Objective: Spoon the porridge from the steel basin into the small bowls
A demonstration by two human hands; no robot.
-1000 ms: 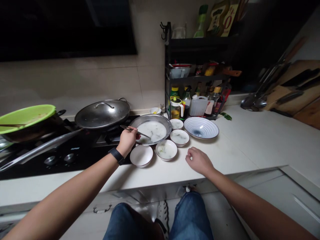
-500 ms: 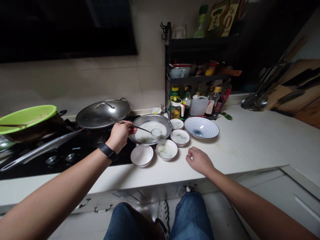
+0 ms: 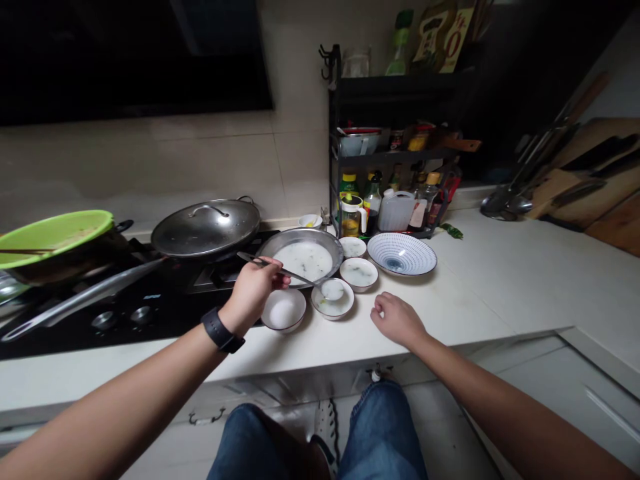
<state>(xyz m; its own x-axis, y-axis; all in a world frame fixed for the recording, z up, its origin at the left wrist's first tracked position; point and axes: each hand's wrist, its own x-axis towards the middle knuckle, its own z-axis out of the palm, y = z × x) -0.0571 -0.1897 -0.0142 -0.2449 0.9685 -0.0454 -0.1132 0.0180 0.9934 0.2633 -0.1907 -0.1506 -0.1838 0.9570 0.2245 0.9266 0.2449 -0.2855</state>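
My left hand (image 3: 260, 287) is closed around the handle of a metal ladle (image 3: 306, 279). The ladle's bowl, full of whitish soup, hangs over a small white bowl (image 3: 334, 312) that holds similar soup. Behind my hand stands a wide metal basin (image 3: 339, 257) of milky soup with dark bits. Left of the bowl under the ladle is an empty white bowl (image 3: 283, 323). Two more soup bowls (image 3: 359, 287) (image 3: 353, 248) stand toward the back. My right hand (image 3: 397, 320) rests on the counter in a loose fist with nothing seen in it, right of the bowls.
A blue-patterned plate (image 3: 403, 247) sits behind my right hand. On the black stove (image 3: 165, 307) are a lidded wok (image 3: 205, 230) with a long handle and a pot topped by a green colander (image 3: 60, 233). A rack (image 3: 395, 157) of bottles stands against the wall.
My left hand has moved the ladle out of the basin, to the right and toward me, over the small soup bowl. My right hand has stayed in place.
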